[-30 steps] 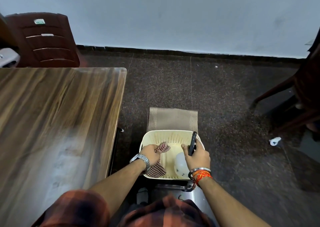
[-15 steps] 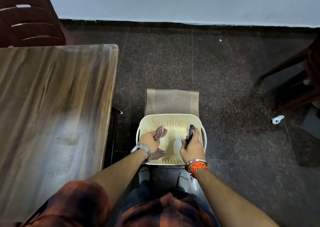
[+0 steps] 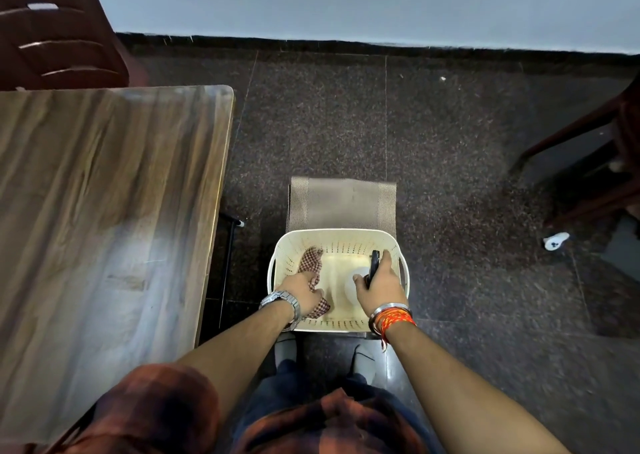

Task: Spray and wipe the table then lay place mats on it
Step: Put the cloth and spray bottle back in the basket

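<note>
— What is furthest to your left?

— The wooden table (image 3: 104, 211) fills that side, its top streaked with a pale sheen; a dark brown chair (image 3: 59, 27) stands behind its far end, against the wall.

— And moving inward from the table?

— A cream perforated basket (image 3: 337, 237) sits on the dark speckled floor (image 3: 467, 159), just beside the table's edge and right in front of my feet; both my hands are down inside it.

— What is your left hand doing?

— My left hand (image 3: 303, 292), with a metal watch on the wrist, is closed over a red-and-white checked cloth (image 3: 311, 261); the cloth lies along the left side of the basket bottom, one end poking out beyond my fingers toward the far wall, the other bunched under my palm.

— And the right?

— My right hand (image 3: 381, 285), bangle and orange threads at the wrist, is wrapped around the black head of a spray bottle (image 3: 355, 282); its pale body shows just left of my thumb, low in the basket's right half; I cannot tell whether it rests on the bottom.

— Where are the place mats?

— A tan woven place mat (image 3: 343, 200) lies flat on the floor, its near edge tucked behind or under the basket's far rim; further right a small white scrap (image 3: 556, 240) lies on the floor, near the legs of another dark chair (image 3: 588, 162).
</note>
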`<state>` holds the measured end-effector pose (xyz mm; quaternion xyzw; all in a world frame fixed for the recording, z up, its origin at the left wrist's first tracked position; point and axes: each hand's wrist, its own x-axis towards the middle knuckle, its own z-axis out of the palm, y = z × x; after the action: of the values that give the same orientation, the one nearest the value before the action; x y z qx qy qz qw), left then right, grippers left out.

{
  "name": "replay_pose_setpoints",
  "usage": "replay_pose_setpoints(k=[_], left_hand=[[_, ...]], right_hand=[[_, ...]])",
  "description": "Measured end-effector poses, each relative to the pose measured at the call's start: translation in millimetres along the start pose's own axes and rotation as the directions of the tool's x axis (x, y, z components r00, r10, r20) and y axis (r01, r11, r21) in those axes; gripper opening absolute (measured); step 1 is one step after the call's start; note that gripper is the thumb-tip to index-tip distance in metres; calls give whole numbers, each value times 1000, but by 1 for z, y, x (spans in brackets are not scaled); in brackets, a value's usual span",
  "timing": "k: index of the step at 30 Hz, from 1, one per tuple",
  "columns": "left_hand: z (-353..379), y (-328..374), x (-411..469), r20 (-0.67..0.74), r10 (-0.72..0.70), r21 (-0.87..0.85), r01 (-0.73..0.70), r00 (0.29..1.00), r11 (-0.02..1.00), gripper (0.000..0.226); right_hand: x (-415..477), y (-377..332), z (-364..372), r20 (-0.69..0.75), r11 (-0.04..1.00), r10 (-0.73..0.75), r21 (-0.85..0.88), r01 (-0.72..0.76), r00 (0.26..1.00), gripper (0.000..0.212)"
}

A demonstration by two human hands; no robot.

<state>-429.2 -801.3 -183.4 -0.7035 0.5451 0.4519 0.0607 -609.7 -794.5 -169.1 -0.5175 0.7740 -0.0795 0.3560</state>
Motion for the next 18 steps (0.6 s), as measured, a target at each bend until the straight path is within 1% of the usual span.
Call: replay_pose_setpoints(k=[2, 4, 7, 9, 12, 15, 18], left_hand=[[-5, 4, -2, -17, 23, -2, -23, 1000, 1000, 62], [-13, 10, -5, -36, 55, 14, -54, 998, 998, 61], [-28, 19, -14, -81, 73, 13, -72, 994, 997, 59], [-38, 27, -22, -123, 97, 27, -95, 988, 995, 58], [-49, 39, -33, -188, 141, 48, -134, 972, 990, 62], [-57, 49, -43, -286, 198, 65, -187, 938, 980, 62], [-59, 57, -46, -360, 262, 101, -242, 895, 965, 72]], right_hand=[[-6, -1, -6, -65, 996, -56, -71, 51, 996, 84], [-11, -5, -11, -148, 986, -115, -141, 94, 982, 82], [-11, -13, -21, -207, 972, -172, -193, 133, 963, 80], [-10, -22, -30, -208, 965, -204, -205, 161, 956, 78], [-7, -35, -41, -192, 953, -242, -229, 197, 951, 76], [-6, -47, -52, -176, 930, -319, -246, 272, 931, 74], [-2, -53, -64, -154, 904, -401, -226, 363, 903, 70]])
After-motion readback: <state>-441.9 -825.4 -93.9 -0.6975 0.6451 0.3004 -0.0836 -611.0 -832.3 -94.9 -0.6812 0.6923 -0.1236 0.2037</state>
